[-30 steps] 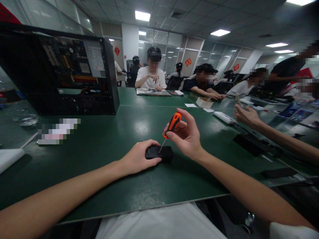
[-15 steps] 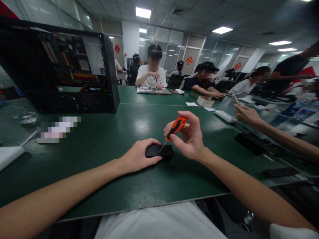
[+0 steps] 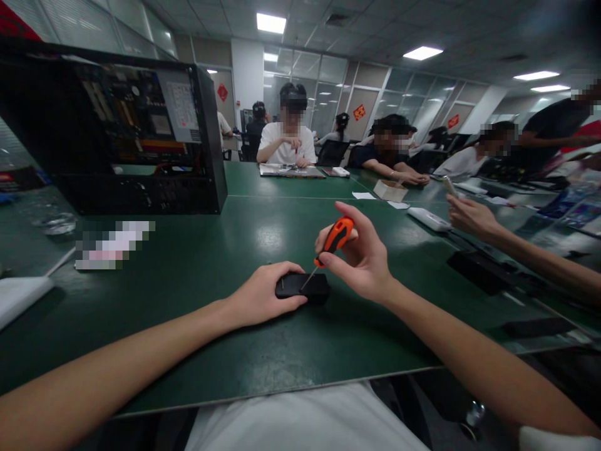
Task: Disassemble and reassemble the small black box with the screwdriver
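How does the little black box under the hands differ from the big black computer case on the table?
The small black box lies flat and closed under the left hand; the computer case stands upright with its side open, circuit boards showing. The box is far smaller and sits near the person; the case stands farther back on the left. Both are black and rest on the green table.

One screwdriver (image 3: 334, 237), one small black device (image 3: 303, 287), one open computer case (image 3: 117, 125), two hands (image 3: 263, 294)

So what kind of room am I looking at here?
Likely a shared electronics workshop or training room. An opened computer case stands on the long green table, seated people work across it, and the right hand holds an orange screwdriver over a small black device.
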Available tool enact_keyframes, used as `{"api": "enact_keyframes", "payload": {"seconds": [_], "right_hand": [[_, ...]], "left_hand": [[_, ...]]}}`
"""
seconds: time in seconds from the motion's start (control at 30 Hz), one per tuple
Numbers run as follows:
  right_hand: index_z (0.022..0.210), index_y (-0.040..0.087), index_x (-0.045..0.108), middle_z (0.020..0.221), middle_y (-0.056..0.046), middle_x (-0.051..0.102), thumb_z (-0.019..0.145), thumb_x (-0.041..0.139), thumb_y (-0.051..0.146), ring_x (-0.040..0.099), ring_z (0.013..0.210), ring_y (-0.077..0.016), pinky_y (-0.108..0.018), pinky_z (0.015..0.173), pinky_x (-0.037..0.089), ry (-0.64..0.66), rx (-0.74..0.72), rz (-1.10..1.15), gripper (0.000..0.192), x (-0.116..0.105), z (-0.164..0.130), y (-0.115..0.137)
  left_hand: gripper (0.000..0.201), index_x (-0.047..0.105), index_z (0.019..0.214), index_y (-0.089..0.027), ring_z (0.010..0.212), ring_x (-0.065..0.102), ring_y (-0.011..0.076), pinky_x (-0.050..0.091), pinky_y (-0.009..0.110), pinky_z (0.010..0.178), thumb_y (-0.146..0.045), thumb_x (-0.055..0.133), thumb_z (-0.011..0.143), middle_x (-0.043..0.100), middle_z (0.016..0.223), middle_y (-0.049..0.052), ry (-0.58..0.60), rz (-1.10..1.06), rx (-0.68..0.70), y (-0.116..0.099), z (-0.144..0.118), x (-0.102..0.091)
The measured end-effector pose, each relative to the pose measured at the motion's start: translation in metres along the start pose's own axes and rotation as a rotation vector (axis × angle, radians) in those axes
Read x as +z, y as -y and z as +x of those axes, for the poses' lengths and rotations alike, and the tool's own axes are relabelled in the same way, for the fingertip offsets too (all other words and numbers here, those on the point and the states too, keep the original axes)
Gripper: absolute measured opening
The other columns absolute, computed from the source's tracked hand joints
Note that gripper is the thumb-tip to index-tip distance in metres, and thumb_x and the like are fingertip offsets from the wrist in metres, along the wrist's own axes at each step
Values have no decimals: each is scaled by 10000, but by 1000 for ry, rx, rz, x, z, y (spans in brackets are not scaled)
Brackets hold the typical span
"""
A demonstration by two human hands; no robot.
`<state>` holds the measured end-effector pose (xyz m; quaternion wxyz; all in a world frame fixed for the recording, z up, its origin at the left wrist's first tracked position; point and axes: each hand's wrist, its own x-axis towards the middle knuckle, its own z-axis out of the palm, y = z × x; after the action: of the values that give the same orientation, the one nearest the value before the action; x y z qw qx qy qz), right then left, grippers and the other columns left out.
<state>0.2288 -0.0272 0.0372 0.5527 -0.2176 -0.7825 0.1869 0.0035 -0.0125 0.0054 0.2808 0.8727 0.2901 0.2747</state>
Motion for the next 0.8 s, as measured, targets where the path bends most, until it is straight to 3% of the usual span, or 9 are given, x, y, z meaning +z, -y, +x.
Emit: {"api": "enact_keyframes", "payload": {"seconds": [0.23, 0.33, 0.43, 0.57, 0.67, 0.8], "right_hand": [[1547, 387, 235, 971, -15, 662, 946, 603, 170, 687, 896, -197, -438, 841, 591, 95, -98, 40, 737, 2, -3, 4], [1464, 372, 343, 1017, -15, 636, 880, 714, 200, 672, 874, -183, -389, 797, 587, 30, -121, -73, 712, -2, -3, 0], [1358, 335, 451, 992, -6, 601, 838, 772, 237, 629, 803, -150, -335, 749, 571, -65, -36, -180, 620, -7, 0, -3], [1315, 297, 421, 872, 25, 589, 862, 696, 219, 604, 723, -132, -306, 699, 562, -40, 124, -80, 536, -10, 3, -7], [1190, 274, 430, 817, 43, 603, 827, 656, 169, 601, 706, -130, -296, 682, 539, -35, 112, -43, 440, -14, 6, -11], [1054, 264, 440, 760, 55, 598, 787, 631, 149, 544, 629, -118, -274, 598, 485, -158, 100, -12, 348, -27, 12, -14]], "left_hand": [[559, 594, 1330, -158, 1014, 701, 241, 528, 327, 877, -364, 766, 840, 721, 1192, 79, 54, -42, 31, 7, 2, -6], [457, 638, 1286, -176, 1005, 705, 232, 522, 324, 887, -378, 728, 887, 739, 1172, 65, 62, -34, 31, 8, 3, -7], [384, 672, 1238, -183, 959, 712, 218, 521, 310, 869, -364, 712, 903, 757, 1125, 51, 63, -21, 37, 7, 3, -6], [360, 683, 1216, -174, 933, 712, 205, 520, 294, 843, -333, 709, 894, 762, 1091, 45, 47, -4, 47, 5, 3, -6], [339, 690, 1184, -166, 903, 708, 201, 521, 292, 817, -322, 697, 883, 761, 1059, 47, 33, 25, 52, 5, 1, -6], [330, 688, 1153, -165, 854, 696, 202, 524, 297, 772, -305, 682, 853, 750, 1025, 52, -3, 86, 51, 5, -2, -9]]}}
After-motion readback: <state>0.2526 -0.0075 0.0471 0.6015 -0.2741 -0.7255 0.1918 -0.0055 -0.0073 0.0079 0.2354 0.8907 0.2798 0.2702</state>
